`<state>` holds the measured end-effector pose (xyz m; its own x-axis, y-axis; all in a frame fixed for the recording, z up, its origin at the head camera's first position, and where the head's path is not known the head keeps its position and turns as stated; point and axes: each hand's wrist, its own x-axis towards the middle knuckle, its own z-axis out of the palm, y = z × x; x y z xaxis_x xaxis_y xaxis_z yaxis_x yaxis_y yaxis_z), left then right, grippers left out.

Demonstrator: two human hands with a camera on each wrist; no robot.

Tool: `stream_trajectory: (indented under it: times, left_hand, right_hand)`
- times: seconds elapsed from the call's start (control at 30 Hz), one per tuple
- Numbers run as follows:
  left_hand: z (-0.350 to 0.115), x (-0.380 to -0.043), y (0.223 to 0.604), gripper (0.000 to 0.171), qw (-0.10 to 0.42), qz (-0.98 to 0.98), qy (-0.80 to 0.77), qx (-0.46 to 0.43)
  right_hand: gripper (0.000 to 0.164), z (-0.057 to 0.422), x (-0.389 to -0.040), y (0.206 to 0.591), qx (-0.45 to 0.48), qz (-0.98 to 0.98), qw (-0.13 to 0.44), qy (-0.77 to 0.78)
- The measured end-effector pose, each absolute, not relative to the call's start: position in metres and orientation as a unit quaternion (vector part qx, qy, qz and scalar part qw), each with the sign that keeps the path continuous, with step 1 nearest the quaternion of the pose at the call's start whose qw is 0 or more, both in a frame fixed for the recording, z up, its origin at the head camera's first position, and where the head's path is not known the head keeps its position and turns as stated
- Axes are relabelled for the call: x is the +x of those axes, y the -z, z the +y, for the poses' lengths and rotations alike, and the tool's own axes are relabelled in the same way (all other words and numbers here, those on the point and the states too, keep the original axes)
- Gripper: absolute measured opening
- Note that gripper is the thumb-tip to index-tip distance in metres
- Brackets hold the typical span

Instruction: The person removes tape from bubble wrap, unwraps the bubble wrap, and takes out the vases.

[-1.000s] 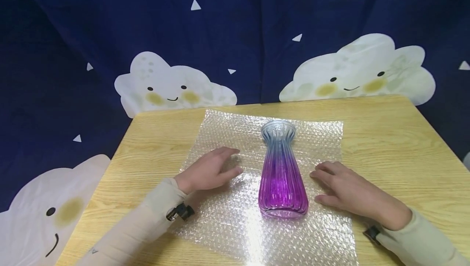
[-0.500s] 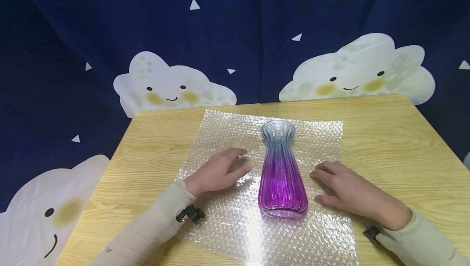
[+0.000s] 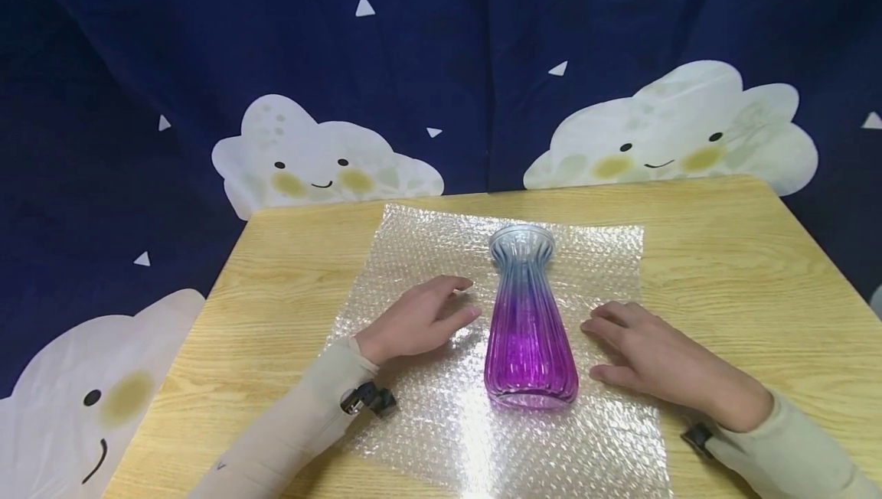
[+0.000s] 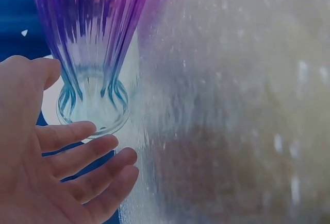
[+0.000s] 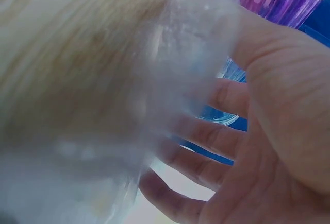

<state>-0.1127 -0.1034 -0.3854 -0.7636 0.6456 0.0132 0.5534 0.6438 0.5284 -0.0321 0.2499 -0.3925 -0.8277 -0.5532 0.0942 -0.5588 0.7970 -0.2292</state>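
A ribbed glass vase (image 3: 529, 331), pale blue at the mouth and purple-pink towards its base, lies on its side on a sheet of bubble wrap (image 3: 427, 254). Its mouth points away from me. My left hand (image 3: 412, 318) is to the vase's left over the wrap, fingers spread and apart from the glass; the left wrist view shows the vase's mouth (image 4: 95, 113) beyond those fingers. To the vase's right, my right hand (image 3: 644, 350) rests at the sheet's right side with fingers bent a little. In the right wrist view, blurred wrap (image 5: 196, 44) partly covers its fingertips.
Under the sheet is a light wooden table (image 3: 289, 254). Behind it hangs a dark blue curtain (image 3: 468, 40) printed with smiling clouds and small white triangles. Each sleeve carries a small black wrist camera (image 3: 372, 399).
My left hand has moved right and slightly forward, closer to the vase. The right hand, the vase and the bubble wrap stay where they were.
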Motion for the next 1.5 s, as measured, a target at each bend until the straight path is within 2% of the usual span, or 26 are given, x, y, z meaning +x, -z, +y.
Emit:
stream_trajectory:
  times: [0.9,1.13,1.5]
  left_hand:
    - [-0.070,-0.125,0.390,0.057,0.152,0.893,-0.345,0.244]
    - [-0.062,-0.127,0.391,0.063,0.178,0.883,-0.369,0.232]
    - [-0.050,-0.125,0.390,0.073,0.218,0.870,-0.412,0.160]
  right_hand:
    - [0.059,0.250,-0.033,0.393,0.292,-0.948,0.021,-0.126]
    - [0.057,0.250,-0.033,0.394,0.296,-0.946,0.027,-0.128]
    - [0.059,0.251,-0.034,0.394,0.298,-0.946,0.020,-0.128]
